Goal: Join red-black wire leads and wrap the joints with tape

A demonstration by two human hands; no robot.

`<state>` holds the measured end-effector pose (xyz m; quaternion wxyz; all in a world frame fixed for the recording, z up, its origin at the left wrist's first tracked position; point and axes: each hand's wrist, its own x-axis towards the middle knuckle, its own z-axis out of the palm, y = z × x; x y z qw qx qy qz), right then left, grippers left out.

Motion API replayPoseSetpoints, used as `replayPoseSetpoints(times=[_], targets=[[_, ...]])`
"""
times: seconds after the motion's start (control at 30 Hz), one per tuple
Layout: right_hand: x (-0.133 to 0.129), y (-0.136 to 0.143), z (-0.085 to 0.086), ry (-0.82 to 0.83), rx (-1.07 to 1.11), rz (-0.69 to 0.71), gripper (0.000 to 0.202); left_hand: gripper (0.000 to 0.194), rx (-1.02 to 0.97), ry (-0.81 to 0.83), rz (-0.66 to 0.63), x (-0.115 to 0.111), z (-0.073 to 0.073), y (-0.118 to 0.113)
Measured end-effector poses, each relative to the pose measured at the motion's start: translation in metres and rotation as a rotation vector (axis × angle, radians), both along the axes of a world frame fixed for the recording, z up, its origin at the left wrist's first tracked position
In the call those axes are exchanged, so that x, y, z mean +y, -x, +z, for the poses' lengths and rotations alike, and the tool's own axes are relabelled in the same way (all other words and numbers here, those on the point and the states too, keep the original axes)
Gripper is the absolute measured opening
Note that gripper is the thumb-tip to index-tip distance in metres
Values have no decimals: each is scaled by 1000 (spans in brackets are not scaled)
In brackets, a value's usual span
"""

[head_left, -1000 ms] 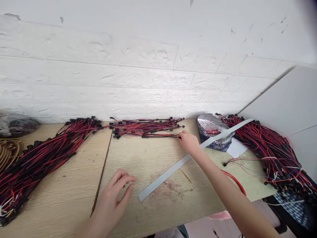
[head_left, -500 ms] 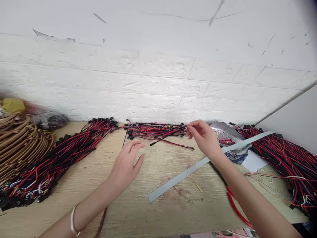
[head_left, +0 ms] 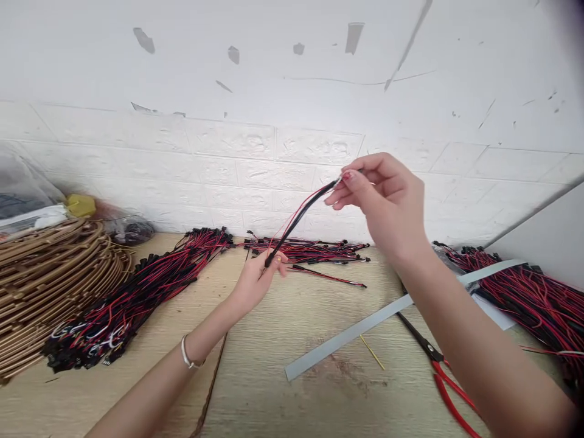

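Observation:
Stretched between my two hands, a black-sleeved cable [head_left: 298, 216] with a thin red wire rises from lower left to upper right in front of the wall. My left hand [head_left: 258, 280] is closed around its lower black end. At the upper end, my right hand [head_left: 387, 201] pinches the tip between thumb and fingers. Below and behind them on the table lies a small pile of red and black wires [head_left: 314, 250] with black connectors. One loose red and black wire [head_left: 328, 277] rests just in front of that pile.
Large wire bundles lie left [head_left: 150, 286] and right [head_left: 524, 292]. Brown hoops [head_left: 55, 280] are stacked at far left. A grey flat strip [head_left: 351, 334] crosses the table, beside a yellow stick [head_left: 371, 351] and red-handled scissors [head_left: 440, 371]. The white wall [head_left: 246, 146] stands behind.
My right hand has lifted the cable up from the pile and now holds it higher. My left hand, open before, has closed on its lower end. The view has shifted slightly.

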<state>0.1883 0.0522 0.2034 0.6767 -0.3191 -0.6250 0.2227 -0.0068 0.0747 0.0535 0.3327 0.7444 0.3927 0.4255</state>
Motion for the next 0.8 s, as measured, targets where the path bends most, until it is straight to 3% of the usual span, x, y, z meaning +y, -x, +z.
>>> replayPoseSetpoints(times=[0.17, 0.3, 0.4, 0.5, 0.63, 0.8], targets=[[13, -40, -2, 45, 314, -188, 14, 33, -120, 237, -56, -18, 13, 26], [23, -60, -30, 249, 395, -228, 16, 38, -164, 392, -131, -30, 22, 49], [24, -61, -59, 379, 420, -200, 16, 41, -82, 489, -170, -43, 22, 66], [26, -55, -80, 442, 428, -141, 21, 45, 20, 559, -135, -57, 13, 83], [37, -46, -91, 454, 428, -90, 25, 49, -17, 739, -61, -74, -8, 96], [62, -31, -95, 509, 326, -207, 12, 39, -292, 897, -1, -88, -33, 76]])
